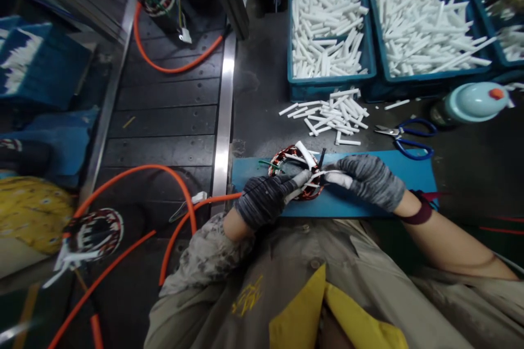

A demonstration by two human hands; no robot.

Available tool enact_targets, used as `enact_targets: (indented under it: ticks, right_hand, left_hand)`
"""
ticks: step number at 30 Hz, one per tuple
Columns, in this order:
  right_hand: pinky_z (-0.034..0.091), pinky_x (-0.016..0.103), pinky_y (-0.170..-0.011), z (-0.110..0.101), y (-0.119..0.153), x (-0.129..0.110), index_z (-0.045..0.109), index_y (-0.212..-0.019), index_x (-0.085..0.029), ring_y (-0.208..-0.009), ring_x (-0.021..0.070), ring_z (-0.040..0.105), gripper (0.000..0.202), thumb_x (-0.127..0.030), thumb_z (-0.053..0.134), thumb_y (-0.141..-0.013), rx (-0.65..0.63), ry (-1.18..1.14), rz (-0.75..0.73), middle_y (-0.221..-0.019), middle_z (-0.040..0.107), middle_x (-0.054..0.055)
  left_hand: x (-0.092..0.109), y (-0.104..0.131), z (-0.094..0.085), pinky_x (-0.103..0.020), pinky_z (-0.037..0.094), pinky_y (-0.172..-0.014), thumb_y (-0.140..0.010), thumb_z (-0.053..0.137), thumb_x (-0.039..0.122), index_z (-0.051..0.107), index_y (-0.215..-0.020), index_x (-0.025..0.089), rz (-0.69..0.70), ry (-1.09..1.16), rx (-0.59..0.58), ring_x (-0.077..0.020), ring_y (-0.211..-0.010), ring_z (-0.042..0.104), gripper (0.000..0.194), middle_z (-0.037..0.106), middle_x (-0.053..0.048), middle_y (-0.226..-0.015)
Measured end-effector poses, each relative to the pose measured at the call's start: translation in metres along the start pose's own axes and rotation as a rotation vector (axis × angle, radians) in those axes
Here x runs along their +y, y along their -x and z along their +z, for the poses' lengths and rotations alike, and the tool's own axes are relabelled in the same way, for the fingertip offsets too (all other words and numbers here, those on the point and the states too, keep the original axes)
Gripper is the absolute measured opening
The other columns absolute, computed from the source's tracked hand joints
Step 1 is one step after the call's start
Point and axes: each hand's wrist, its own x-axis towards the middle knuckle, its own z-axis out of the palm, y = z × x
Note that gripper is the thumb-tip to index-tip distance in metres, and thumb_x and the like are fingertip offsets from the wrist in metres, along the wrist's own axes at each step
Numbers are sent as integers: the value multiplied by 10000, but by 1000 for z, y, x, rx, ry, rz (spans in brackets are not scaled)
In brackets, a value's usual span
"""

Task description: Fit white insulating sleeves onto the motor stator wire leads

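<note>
A motor stator (275, 163) with red, black and white windings sits on a blue mat (413, 174) in front of me. A thick white sleeve (305, 154) sticks up from it, with a black cable end beside it and a green wire at its left. My left hand (264, 200), in a dark grey glove, closes its fingers on the near side of the stator. From the right, my right hand (366, 179), also gloved, pinches a thin white strip (320, 173) at the windings. The fingertips partly hide the strip and the near windings.
Loose white sleeves (341, 114) lie behind the mat, before blue bins (331, 83) of more sleeves. Blue-handled scissors (415, 139) and a light-blue bottle (470, 102) stand right. Left runs a slatted conveyor (164, 120) with stators and orange tubes (176, 172); a person's yellow sleeve (35, 215) shows beyond.
</note>
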Motion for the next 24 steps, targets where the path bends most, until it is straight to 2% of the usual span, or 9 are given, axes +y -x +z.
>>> enact_targets:
  ticks: [2,4,7,9,12,15,18,21,24]
  right_hand:
    - [525,320,-621,-3,-7,1,753,-753,-227,-578,182,653,493,-633,581,-974,-144,-164,111,-622,711,22]
    - [483,308,-539,-2,-14,5,587,-516,-230,-418,135,515,653,-687,531,-980,-309,-312,223,-417,541,-9]
    - [495,319,-548,8,-17,7,429,-420,-248,-364,115,431,743,-693,443,-1014,-409,-397,302,-351,433,-18]
    - [518,323,-576,17,-15,5,466,-462,-246,-386,125,454,704,-631,408,-1049,-320,-318,259,-381,448,-19]
    - [556,344,-668,21,-10,3,658,-659,-234,-525,176,587,534,-528,451,-1053,-113,-121,121,-530,600,8]
    - [570,394,-808,8,-7,14,747,-912,-218,-772,236,693,459,-509,422,-1056,90,-3,87,-820,754,69]
    - [538,480,-947,-12,-8,42,776,-1067,-194,-976,308,705,434,-542,526,-1004,322,269,165,-1038,773,128]
    - [525,533,-962,-20,-13,68,802,-1054,-162,-1029,360,686,388,-490,638,-926,392,540,227,-1067,753,170]
    - [526,543,-966,-14,-11,72,780,-982,-152,-1029,357,686,305,-417,652,-902,440,479,209,-1038,751,168]
  left_hand:
    - [1,-1,-1,-237,443,-571,-1069,505,407,565,-1505,335,-2,-14,-15,-148,-786,736,446,795,-24,-1005]
    - [1,-3,-1,-246,441,-569,-1063,519,401,592,-1484,320,8,-31,-7,-153,-756,729,435,789,-24,-937]
    - [2,-4,0,-257,456,-591,-1061,527,394,592,-1487,314,20,-41,37,-159,-716,713,439,788,-27,-925]
    - [3,-3,2,-261,475,-607,-1059,532,390,577,-1502,322,16,-33,42,-160,-710,710,450,795,-37,-967]
    - [6,-1,4,-256,523,-640,-1053,547,366,594,-1486,336,-20,-12,60,-166,-777,741,437,800,-52,-1074]
    - [9,3,7,-250,597,-771,-1053,547,342,634,-1444,310,-39,72,175,-182,-1006,767,402,771,-62,-1251]
    - [10,7,10,-291,628,-915,-1031,589,411,641,-1427,228,35,160,300,-222,-1196,726,440,732,-103,-1346]
    - [8,11,14,-299,655,-840,-1000,640,439,697,-1355,258,85,111,330,-235,-1140,753,403,748,-95,-1317]
    - [7,12,16,-287,656,-792,-1000,647,416,729,-1317,318,90,70,303,-223,-1072,772,342,744,-72,-1325]
